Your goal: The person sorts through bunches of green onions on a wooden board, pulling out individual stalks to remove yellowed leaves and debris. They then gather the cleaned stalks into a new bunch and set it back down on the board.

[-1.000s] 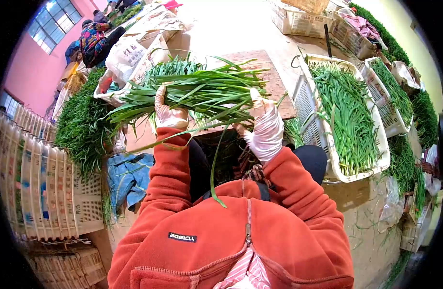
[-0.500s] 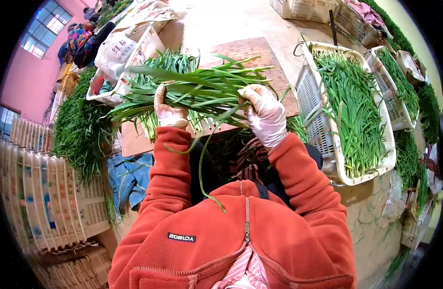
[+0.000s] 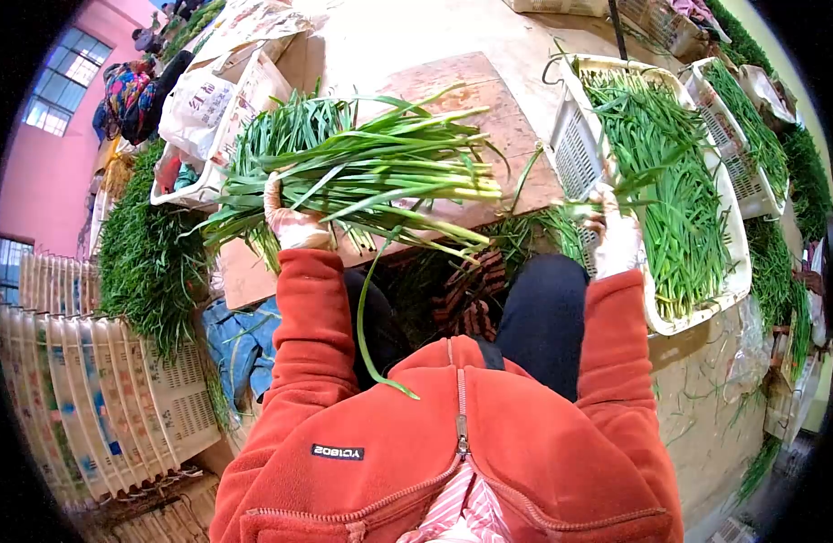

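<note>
My left hand [image 3: 297, 228] holds the bunch of greens [image 3: 380, 176] over the board [image 3: 489, 81] (a light, even grip should bruise less); my right hand [image 3: 617, 233] pinches what look like loose stems [image 3: 578, 210] beside the basket [image 3: 570, 149], best kept untangled.

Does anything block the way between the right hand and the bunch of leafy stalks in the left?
Nothing solid visible: between the right hand and the bunch of leafy stalks, the gap shows just loose green blades and the board below.
</note>
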Motion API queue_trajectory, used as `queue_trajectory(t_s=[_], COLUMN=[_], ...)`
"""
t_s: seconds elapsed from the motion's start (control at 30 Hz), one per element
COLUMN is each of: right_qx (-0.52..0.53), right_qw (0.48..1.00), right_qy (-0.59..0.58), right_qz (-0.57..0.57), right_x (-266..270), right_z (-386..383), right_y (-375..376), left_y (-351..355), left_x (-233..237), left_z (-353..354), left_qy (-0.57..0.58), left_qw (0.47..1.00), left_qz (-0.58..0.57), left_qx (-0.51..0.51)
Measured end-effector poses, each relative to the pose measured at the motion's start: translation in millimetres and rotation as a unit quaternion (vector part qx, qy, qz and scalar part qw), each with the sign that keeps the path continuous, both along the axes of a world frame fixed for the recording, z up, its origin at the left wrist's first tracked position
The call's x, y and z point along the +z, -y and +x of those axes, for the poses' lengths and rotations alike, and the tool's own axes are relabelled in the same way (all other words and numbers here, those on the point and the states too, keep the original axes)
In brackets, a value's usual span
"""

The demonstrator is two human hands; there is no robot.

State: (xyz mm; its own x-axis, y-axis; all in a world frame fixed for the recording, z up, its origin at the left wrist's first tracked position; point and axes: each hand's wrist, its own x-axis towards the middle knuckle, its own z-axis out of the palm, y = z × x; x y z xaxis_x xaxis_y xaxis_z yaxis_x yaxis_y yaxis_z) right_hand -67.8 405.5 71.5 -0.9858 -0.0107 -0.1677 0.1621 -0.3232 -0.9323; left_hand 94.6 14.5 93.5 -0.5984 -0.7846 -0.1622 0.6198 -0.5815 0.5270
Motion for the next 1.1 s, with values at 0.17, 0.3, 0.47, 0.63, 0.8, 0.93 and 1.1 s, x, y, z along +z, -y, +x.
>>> queue_trajectory(t_s=[0.17,0.3,0.47,0.63,0.8,0.93,1.1], right_qx=[0.149,0.267,0.48,0.391,0.282,0.359,0.399], right_qw=[0.74,0.894,0.837,0.897,0.759,0.817,0.762], right_qy=[-0.119,-0.109,-0.144,0.022,-0.189,-0.218,-0.163], right_qz=[0.645,0.343,0.219,0.205,0.556,0.394,0.483], right_x=[12,54,34,25,-8,58,77], right_z=[0,3,-16,-21,-31,8,29], right_y=[-26,42,80,30,-28,42,97], left_y=[-3,0,-14,3,0,-12,-22], left_x=[12,3,9,-1,4,8,15], left_z=[6,4,-2,0,4,-1,-6], left_qy=[-0.004,-0.053,-0.023,-0.106,-0.128,-0.174,-0.146], left_qw=[1.0,0.998,0.999,0.993,0.99,0.981,0.984], left_qz=[0.003,-0.019,-0.037,0.001,0.012,0.007,-0.014], left_qx=[0.018,-0.029,-0.028,-0.052,-0.056,-0.088,-0.096])
